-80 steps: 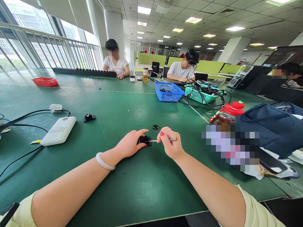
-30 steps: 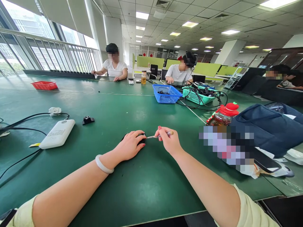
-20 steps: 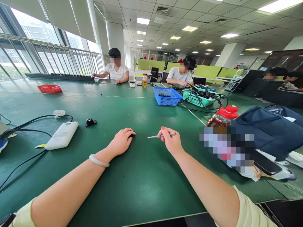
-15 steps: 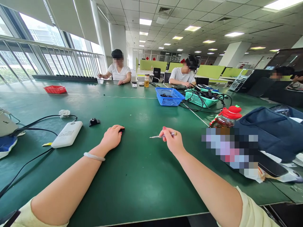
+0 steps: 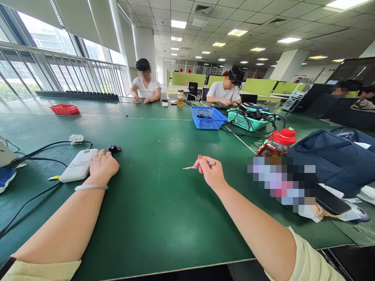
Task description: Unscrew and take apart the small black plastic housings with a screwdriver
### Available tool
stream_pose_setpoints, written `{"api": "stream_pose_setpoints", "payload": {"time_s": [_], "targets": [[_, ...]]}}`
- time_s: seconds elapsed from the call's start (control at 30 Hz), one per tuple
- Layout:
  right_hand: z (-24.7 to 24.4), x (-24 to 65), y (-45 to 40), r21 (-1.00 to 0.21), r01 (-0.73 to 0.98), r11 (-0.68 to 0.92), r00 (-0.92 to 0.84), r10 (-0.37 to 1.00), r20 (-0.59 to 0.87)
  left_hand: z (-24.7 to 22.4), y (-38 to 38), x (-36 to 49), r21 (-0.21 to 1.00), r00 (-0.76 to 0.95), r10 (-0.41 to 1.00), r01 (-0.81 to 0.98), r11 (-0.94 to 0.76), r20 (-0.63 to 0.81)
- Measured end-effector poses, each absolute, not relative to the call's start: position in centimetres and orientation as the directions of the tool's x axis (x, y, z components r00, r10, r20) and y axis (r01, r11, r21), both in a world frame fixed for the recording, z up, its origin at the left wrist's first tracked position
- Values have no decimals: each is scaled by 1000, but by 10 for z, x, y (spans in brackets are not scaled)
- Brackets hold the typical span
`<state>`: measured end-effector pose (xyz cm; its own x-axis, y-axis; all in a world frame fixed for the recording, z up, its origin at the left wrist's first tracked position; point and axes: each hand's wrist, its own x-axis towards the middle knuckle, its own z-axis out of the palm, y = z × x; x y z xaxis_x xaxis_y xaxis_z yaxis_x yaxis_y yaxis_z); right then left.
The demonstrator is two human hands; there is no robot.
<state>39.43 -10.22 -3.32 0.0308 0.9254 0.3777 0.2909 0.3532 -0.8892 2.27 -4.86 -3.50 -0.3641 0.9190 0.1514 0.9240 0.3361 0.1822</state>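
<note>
My left hand (image 5: pixel 104 164) lies at the right edge of the white power bank (image 5: pixel 76 166), its fingers curled down toward the table. Whatever they hold, if anything, is hidden. A small black part (image 5: pixel 114 148) sits on the table just beyond those fingers. In my right hand (image 5: pixel 211 171), closed in a pinch, is a small screwdriver (image 5: pixel 191 168) with a thin metal tip and a clear-looking handle. Its tip points left, over the green table (image 5: pixel 164 222).
Black cables (image 5: pixel 43 148) run around the power bank. At the right lie a red-lidded bottle (image 5: pixel 279 140), a dark blue bag (image 5: pixel 334 162) and a black phone (image 5: pixel 332 200). Farther back stand a blue basket (image 5: pixel 208 119), a green basket (image 5: pixel 247 121) and a red tray (image 5: pixel 64 109). Two people sit across.
My left hand has moved left from mid-table to beside the power bank; the black piece at its fingertips no longer shows. My right hand with the screwdriver has barely moved.
</note>
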Motion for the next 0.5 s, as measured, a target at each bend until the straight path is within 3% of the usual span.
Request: {"api": "stream_pose_setpoints", "payload": {"time_s": [0.27, 0.5], "targets": [[-35, 394, -102, -885, 299, 356, 13, 926, 377, -32, -45, 13, 206, -321, 941, 933, 295, 107], [-36, 395, -102, -887, 300, 351, 5, 929, 370, -31, -39, 16, 244, -327, 927, 929, 280, 183]]}}
